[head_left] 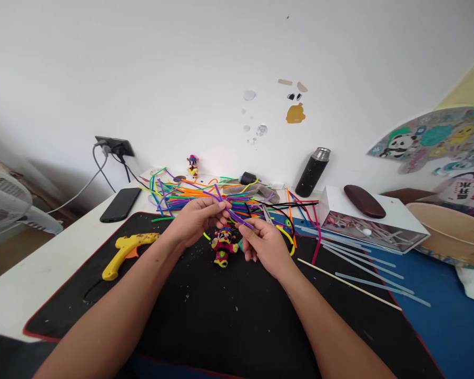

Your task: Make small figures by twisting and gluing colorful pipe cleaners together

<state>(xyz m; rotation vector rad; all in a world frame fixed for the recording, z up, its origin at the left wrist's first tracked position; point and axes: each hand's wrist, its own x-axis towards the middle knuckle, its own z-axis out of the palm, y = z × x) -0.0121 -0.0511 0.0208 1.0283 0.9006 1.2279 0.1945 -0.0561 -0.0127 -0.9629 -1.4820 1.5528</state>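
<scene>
Purple pipe cleaners [234, 215] stretch between my two hands above the black mat. My left hand [199, 218] pinches them near one end, with short tips poking up past the fingers. My right hand [267, 243] grips the other end between thumb and fingers. Just below the hands, a small colourful pipe-cleaner figure [222, 248] lies on the mat, its face partly visible. Behind them spreads a heap of loose pipe cleaners [177, 202] in many colours. Scissors [267, 213] lie beyond my right hand, partly covered.
A yellow glue gun [120, 255] lies left, near a phone [120, 205]. Clear glue sticks [371, 258] and a wooden stick [347, 283] lie right. A black flask [313, 172], a white box [395, 210] and another figure [193, 166] stand behind.
</scene>
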